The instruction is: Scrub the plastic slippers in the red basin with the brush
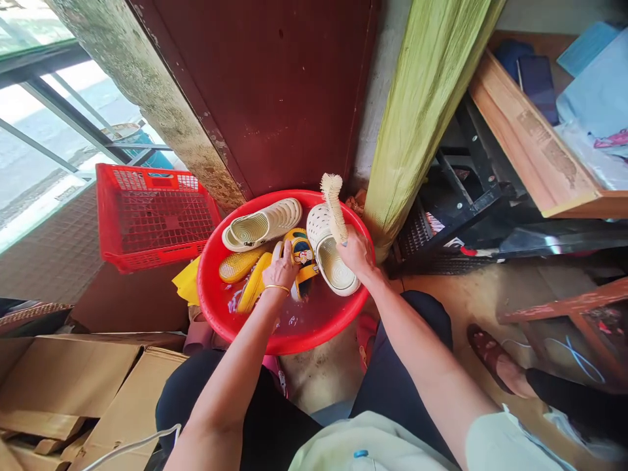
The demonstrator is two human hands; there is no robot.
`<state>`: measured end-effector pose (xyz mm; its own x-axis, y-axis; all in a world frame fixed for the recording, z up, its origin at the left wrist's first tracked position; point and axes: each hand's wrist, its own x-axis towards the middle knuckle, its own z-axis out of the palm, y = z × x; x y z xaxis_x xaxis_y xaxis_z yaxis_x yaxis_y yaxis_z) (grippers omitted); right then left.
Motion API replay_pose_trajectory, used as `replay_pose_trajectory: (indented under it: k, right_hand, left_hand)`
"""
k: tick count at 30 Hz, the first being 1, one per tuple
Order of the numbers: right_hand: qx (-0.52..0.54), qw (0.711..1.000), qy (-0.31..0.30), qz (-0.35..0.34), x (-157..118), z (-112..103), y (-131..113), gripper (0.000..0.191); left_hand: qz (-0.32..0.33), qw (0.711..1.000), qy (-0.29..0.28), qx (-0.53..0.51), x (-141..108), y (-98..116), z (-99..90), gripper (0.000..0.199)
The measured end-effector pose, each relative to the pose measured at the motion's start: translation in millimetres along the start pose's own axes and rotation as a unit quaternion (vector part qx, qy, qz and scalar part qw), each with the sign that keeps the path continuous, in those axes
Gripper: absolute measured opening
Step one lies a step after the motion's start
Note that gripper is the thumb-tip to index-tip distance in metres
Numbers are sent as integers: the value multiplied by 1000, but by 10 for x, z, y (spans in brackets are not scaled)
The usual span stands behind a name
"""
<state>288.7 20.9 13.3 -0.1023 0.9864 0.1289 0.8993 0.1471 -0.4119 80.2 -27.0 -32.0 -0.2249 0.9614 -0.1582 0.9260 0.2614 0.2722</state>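
A red basin [216, 307] sits on the floor against a dark red door [275, 85], with a red crate [152, 212] to its left, flattened cardboard [63, 386] nearer the person, and a green curtain [422, 104] to its right. The right hand [357, 252] is closed around a scrub brush [333, 203], bristles pointing up; its handle is hidden in the fist. Just under that grip lies a cream clog [336, 265]; another cream clog [262, 224] lies farther left. The left hand [280, 269] presses down on a yellow cartoon sandal [301, 252], fingers curled over it; its far side is covered. Both forearms reach forward over the knees.
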Motion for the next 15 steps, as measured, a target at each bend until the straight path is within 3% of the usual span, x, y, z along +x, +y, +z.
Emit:
replay_pose_trajectory:
  k: [3,6,8,10,12,15]
  right_hand:
    - [44,997,57,-17,-45,-24,37,29]
    - [108,987,115,-30,-56,-13,33,30]
    - [158,978,135,-26,-56,23,-13,30]
    - [209,968,138,-10,-59,88,-91,29]
    - [256,958,128,9,-70,177,-181,30]
    - [312,945,95,28,-93,316,-281,32]
  left_hand:
    - [3,997,-18,-68,38,23,132,82]
    - [11,971,-22,-236,93,-9,206,77]
    - [-15,905,-54,-421,121,-54,196,66]
    - [-50,810,-101,-576,121,-97,141,55]
    - [-66,743,-133,-652,78,-124,62,66]
    - [-52,672,-147,-724,-56,-128,-53,81]
